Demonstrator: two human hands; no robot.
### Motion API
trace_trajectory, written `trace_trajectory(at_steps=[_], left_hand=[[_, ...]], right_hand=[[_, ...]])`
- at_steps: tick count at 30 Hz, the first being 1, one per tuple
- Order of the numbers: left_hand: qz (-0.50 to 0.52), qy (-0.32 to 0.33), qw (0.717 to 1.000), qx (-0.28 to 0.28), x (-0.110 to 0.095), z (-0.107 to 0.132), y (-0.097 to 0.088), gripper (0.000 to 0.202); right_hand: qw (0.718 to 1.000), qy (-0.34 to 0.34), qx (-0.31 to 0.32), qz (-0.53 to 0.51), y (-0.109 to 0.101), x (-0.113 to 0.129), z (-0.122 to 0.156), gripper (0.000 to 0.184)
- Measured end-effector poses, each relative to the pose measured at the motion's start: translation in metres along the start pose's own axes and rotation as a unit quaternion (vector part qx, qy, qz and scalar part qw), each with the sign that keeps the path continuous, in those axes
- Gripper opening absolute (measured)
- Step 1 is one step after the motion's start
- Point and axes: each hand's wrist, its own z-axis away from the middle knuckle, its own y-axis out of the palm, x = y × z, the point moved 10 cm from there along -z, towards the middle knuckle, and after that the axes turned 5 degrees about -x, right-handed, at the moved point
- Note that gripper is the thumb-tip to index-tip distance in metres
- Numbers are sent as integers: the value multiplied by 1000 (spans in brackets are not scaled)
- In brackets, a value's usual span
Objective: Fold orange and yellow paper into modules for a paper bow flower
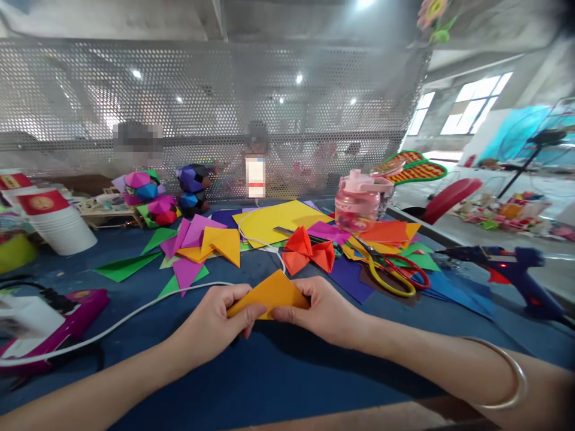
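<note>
Closest, a bangle [521, 383] circles the right forearm [413, 353]. Left hand [224, 311] and right hand [322, 308] pinch one orange paper [273, 292] from opposite sides above the near counter [269, 377], apparently to hold its fold flat; the glue gun [516, 264] lies right, probably for easy reach.

Blue tabletop [188, 389], coloured papers [287, 218], stacked cups [63, 230], power strip [90, 305]

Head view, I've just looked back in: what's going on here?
A person's left hand and right hand together grip a piece of orange paper, thumbs on its near side, one corner pointing away. Just beyond it, a red-orange folded paper shape rests on the blue tabletop among loose colored sheets. Yellow-handled scissors and a glue gun lie to the right, untouched.
</note>
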Motion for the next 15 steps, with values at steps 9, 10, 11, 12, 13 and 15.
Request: trace_trajectory(at_steps=[9,10,11,12,13,15], left_hand=[[38,-16,998,40,2,-1,5,42],[38,-19,998,43,1,0,6,41],[39,-23,998,47,1,1,8,39],[39,-26,998,50,0,2,10,37],[39,-28,997,53,-1,3,12,35],[39,-26,997,60,-3,5,15,32]], right_hand=[[999,17,16,-35,-1,2,5,35],[999,22,26,-36,2,1,6,32],[998,26,35,-37,4,0,7,28],[998,28,42,-40,7,0,8,26],[998,29,46,-43,9,1,8,24],[997,30,48,-47,10,1,10,22]])
